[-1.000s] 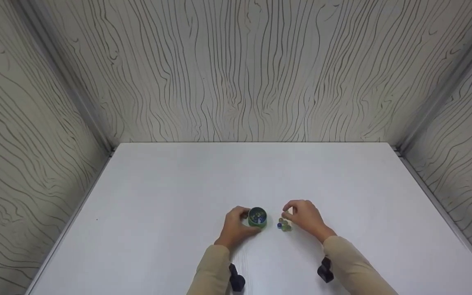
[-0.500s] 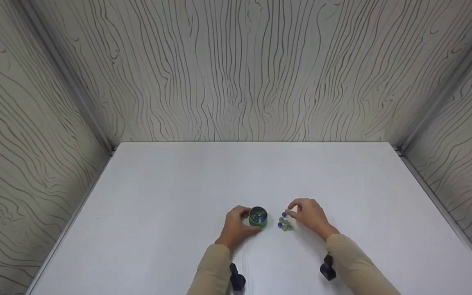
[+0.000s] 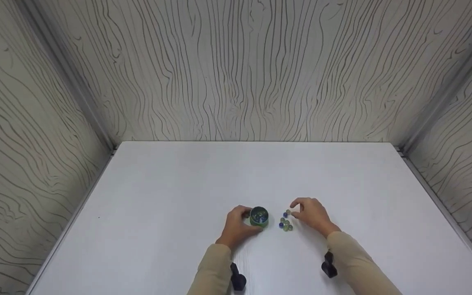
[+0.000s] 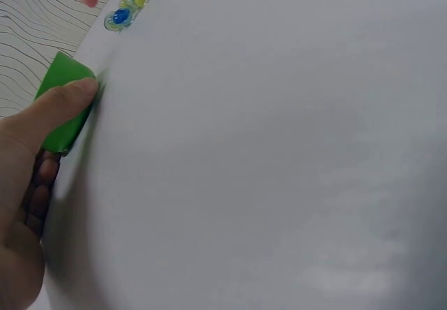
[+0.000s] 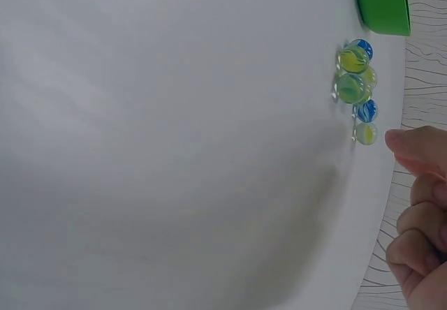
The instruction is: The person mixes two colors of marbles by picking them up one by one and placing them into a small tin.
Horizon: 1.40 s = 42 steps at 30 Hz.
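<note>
My left hand (image 3: 236, 227) holds a small green cup (image 3: 259, 222), fingers behind it and thumb across the front. Marbles with blue in them show inside the cup. In the left wrist view, the thumb lies on the cup's green wall (image 4: 64, 123). To the cup's right, several clear marbles (image 3: 286, 228) with yellow-green swirls sit in a cluster with a blue one (image 3: 281, 225). Just above them lie another blue marble (image 3: 285, 214) and a pale one (image 3: 288, 212). My right hand (image 3: 313, 215) is beside this pair, thumb and index finger apart; the right wrist view shows its other fingers curled.
The white tabletop (image 3: 178, 184) extends around both hands. Wood-grain patterned panels (image 3: 236, 73) stand behind it and at both sides. Black devices (image 3: 238, 278) sit at the wrists by the beige sleeves (image 3: 211, 268).
My right hand has drawn back slightly right, its thumb and index finger spreading, and a blue and a pale marble now show by its thumb. My left hand stays around the cup.
</note>
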Available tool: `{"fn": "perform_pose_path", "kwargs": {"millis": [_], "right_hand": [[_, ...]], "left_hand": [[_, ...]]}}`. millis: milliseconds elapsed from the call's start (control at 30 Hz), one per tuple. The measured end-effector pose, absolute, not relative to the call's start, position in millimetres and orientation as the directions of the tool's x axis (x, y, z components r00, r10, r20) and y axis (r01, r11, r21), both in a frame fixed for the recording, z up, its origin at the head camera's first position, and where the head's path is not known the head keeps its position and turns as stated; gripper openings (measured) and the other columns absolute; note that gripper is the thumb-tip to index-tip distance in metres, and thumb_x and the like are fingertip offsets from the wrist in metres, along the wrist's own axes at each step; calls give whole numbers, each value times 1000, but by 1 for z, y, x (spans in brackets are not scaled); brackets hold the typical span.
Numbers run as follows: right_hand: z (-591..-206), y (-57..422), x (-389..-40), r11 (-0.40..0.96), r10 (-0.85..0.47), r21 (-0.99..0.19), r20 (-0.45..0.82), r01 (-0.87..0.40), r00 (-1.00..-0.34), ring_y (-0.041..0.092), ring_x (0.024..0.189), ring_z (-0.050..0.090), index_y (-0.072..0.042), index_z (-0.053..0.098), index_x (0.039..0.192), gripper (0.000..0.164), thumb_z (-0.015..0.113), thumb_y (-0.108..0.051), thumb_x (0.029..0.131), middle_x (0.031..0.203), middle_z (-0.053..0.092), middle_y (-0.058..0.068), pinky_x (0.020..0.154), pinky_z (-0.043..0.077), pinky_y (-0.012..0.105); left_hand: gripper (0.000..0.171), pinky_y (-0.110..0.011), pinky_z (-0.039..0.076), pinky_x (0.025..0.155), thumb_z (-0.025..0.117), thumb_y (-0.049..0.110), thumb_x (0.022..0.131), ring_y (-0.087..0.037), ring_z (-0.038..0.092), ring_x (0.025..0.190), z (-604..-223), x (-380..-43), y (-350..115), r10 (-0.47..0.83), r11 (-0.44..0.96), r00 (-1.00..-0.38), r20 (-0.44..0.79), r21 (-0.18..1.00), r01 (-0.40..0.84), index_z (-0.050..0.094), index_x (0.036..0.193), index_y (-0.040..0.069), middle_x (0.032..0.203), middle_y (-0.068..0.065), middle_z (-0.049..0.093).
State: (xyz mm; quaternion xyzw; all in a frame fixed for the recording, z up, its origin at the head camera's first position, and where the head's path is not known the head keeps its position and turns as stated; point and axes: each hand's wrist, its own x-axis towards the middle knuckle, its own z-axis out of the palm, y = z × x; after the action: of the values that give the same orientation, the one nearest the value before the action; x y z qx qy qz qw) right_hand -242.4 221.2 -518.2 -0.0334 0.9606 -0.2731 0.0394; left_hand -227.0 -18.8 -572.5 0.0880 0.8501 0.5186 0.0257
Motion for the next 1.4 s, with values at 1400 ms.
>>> {"fn": "perform_pose_path", "kwargs": {"millis": [1400], "right_hand": [[-537,213,-246,853,-120,-514,-26,-90,-992,14,67,43,-8,74,102,25,67,1,79,71,59,5,64,38,28]], "left_hand": [[54,-30,50,92,86,22,67,-13,56,98,-574,-228,-18,175,477,-983,52,869,131,63,113,7,105,-3,63]]}}
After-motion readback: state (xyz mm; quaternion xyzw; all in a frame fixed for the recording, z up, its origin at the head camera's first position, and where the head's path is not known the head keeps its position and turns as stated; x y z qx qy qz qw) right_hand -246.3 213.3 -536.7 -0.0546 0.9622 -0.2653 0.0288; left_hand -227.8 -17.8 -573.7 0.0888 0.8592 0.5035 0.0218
